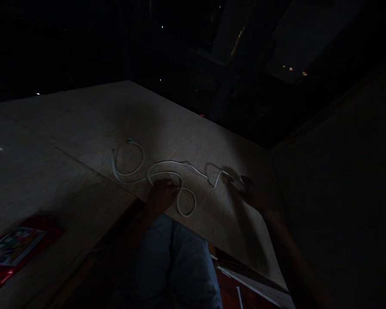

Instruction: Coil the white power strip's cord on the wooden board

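A long white cable (169, 162) lies in loose loops across a pale stone-like surface. Its far left end carries a small connector or plug (130, 141). My left hand (161, 195) rests at the middle loops with its fingers curled closed on the cable; the exact grip is hidden in the dark. Over at the right, my right hand (251, 193) pinches the cable's other end, where a small whitish tip (242, 179) shows by the fingers. Between the hands the cable runs slack, with a sharp bend close to the right hand.
The pale surface (83, 116) has a seam at the left and ends at dark window panes (193, 77). A shiny red packet (22, 246) with a colourful picture lies at the lower left. A dark wall (337, 193) stands at the right. My legs (176, 266) are below the edge.
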`<state>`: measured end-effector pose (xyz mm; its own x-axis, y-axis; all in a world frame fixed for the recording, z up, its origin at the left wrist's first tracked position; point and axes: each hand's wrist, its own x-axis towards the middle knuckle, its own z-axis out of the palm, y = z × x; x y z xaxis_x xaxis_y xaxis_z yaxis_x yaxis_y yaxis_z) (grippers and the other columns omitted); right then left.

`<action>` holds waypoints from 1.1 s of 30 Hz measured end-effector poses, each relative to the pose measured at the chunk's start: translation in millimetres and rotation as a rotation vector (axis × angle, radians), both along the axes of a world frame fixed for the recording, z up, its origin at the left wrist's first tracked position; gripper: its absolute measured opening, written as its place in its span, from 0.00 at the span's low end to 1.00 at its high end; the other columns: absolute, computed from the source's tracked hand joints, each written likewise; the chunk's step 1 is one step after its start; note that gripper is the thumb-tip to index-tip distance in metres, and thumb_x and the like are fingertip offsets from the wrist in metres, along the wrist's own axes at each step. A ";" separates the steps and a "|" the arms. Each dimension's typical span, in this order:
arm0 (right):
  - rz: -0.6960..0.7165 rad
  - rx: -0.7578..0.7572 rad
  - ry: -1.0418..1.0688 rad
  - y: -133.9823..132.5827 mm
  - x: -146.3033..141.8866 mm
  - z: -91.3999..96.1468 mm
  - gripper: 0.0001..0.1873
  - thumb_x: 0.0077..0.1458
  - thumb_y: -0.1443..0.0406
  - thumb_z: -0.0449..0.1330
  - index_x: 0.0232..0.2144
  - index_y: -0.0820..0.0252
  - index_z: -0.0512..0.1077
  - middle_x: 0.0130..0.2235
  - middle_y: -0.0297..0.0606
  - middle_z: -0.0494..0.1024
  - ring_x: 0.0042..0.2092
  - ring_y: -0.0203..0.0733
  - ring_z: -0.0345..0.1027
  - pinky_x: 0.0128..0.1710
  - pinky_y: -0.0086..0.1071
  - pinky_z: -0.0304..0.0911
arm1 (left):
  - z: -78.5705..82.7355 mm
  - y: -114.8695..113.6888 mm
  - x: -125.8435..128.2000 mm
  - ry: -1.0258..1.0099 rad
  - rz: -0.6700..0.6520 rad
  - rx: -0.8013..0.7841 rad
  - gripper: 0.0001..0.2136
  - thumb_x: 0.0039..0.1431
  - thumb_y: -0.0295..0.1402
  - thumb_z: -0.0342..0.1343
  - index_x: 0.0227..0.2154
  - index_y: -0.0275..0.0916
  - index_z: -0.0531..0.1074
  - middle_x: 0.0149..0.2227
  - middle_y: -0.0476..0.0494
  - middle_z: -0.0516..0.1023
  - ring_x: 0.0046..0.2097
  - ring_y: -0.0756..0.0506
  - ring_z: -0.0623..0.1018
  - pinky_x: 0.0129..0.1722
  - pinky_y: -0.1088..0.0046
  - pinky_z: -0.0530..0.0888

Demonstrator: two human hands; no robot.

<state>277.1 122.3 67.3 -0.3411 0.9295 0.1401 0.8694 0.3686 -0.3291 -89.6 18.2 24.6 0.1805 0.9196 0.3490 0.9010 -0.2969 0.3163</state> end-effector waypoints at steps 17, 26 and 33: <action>0.016 -0.444 0.868 -116.6 -159.0 32.0 0.11 0.55 0.61 0.61 0.39 0.58 0.79 0.29 0.34 0.77 0.30 0.37 0.68 0.31 0.29 0.63 | 21.0 -16.3 -5.7 -0.117 -0.054 0.266 0.09 0.65 0.33 0.53 0.43 0.42 0.78 0.36 0.44 0.81 0.40 0.45 0.77 0.44 0.66 0.71; -0.211 -0.669 1.700 -93.7 -124.1 43.5 0.12 0.50 0.64 0.67 0.39 0.58 0.78 0.28 0.32 0.72 0.27 0.31 0.65 0.22 0.23 0.65 | 27.4 -16.8 -29.6 -0.084 -0.001 0.383 0.05 0.64 0.33 0.56 0.36 0.43 0.77 0.38 0.46 0.82 0.44 0.44 0.78 0.55 0.57 0.66; -0.208 -0.592 1.567 -81.2 -98.1 3.9 0.12 0.54 0.61 0.62 0.42 0.54 0.75 0.30 0.34 0.74 0.29 0.37 0.69 0.28 0.30 0.71 | 31.4 -16.3 -37.7 -0.121 0.015 0.284 0.07 0.64 0.33 0.55 0.39 0.45 0.78 0.40 0.45 0.83 0.45 0.44 0.80 0.56 0.57 0.70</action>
<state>179.0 41.1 71.2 -0.0948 0.9828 -0.1587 -0.3907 -0.1833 -0.9021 -127.3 1.9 56.0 0.1088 0.7846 0.6104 0.8670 -0.3753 0.3279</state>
